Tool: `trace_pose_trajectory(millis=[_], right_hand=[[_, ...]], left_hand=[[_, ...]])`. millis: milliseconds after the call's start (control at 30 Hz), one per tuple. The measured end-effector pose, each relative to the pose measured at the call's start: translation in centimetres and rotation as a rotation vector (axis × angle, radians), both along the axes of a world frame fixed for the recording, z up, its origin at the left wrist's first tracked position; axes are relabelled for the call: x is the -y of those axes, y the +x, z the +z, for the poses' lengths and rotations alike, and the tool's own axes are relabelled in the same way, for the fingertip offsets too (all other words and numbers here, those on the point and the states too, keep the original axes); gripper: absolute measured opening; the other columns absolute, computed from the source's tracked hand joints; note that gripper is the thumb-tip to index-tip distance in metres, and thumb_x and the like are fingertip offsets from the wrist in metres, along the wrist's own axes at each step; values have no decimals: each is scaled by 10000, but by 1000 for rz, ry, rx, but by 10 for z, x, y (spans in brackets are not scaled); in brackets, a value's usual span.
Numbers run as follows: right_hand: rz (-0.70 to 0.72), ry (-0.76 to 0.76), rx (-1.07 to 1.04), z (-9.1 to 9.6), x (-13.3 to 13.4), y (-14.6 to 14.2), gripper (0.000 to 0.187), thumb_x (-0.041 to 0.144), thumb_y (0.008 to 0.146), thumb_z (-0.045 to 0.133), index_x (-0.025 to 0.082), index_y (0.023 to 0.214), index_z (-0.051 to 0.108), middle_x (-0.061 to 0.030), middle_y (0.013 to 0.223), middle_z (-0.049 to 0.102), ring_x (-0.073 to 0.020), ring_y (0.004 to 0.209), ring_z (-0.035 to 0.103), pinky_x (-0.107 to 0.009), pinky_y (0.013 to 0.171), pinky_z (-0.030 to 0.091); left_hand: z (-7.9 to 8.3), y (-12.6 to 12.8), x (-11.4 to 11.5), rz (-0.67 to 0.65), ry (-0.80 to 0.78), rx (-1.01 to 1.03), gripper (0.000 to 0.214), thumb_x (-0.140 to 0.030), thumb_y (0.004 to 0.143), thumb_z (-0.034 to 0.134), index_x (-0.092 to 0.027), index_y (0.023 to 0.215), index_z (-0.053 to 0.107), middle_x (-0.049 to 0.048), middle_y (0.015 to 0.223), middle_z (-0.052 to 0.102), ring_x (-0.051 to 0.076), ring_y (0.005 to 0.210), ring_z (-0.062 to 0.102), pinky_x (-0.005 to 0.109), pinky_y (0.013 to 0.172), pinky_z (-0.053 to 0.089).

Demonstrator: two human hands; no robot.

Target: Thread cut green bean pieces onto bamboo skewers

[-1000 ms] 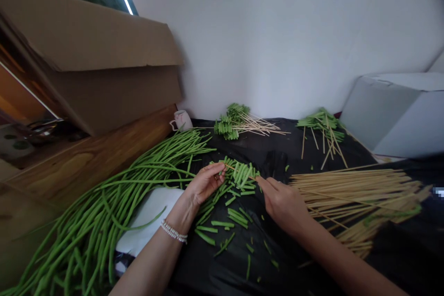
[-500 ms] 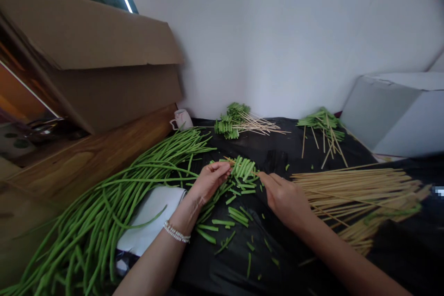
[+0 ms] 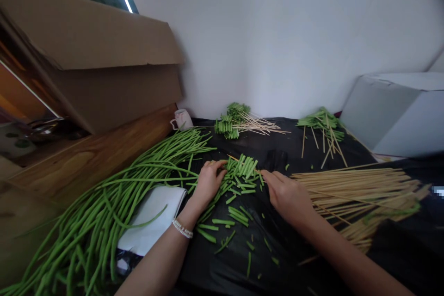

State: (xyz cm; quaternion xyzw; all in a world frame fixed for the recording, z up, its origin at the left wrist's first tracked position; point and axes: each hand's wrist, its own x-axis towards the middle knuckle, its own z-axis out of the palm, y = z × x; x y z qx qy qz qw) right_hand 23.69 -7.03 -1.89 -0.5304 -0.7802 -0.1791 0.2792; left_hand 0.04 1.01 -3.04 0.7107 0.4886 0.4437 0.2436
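A bamboo skewer threaded with short green bean pieces (image 3: 244, 167) lies low over the black sheet (image 3: 277, 152). My right hand (image 3: 286, 194) pinches the skewer's bare end at the right. My left hand (image 3: 208, 180) is curled over loose cut bean pieces (image 3: 229, 215) at the skewer's left tip, with its fingers closed on something I cannot make out. A long heap of uncut long beans (image 3: 114, 203) stretches away on the left. A pile of bare skewers (image 3: 357, 194) lies on the right.
Finished bean skewers (image 3: 236, 125) and a second batch (image 3: 324, 127) lie at the back by the wall. A cardboard box (image 3: 104, 64) stands on a wooden ledge at the left, a small white cup (image 3: 180, 120) beside it. A grey box (image 3: 398, 111) is at the right, white paper (image 3: 149, 222) near my wrist.
Both hands have moved forward and down towards the sheet. The loaded skewer went with them and shifted a little further from me. My left fingers have curled in at its tip.
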Motion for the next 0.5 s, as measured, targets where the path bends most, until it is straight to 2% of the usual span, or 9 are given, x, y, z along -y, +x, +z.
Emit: trace_pose_trajectory(millis=[167,367,500], right_hand=[[24,0,-8,-2,-1,2,323,113,885,401,173,1091,643,-22,796,664,-124,638,582,-260,543,342],[6,2,8,-1,0,2,317,115,883,414,176,1099,638,-17,817,673,-130,645,596,-267,548,340],[9,8,2,-1,0,1,317,118,888,404,182,1087,642,-14,794,668,-121,635,589,-260,541,337]], left_hand=[[4,3,2,-8,-147,236,312,-116,604,782,-253,883,755,44,754,653,239,871,523,283,832,382],[15,4,6,88,-71,160,201,-143,675,737,-228,855,765,38,768,645,173,707,526,251,698,388],[16,1,5,103,-72,191,117,-222,730,713,-195,829,768,63,835,688,178,760,573,252,712,397]])
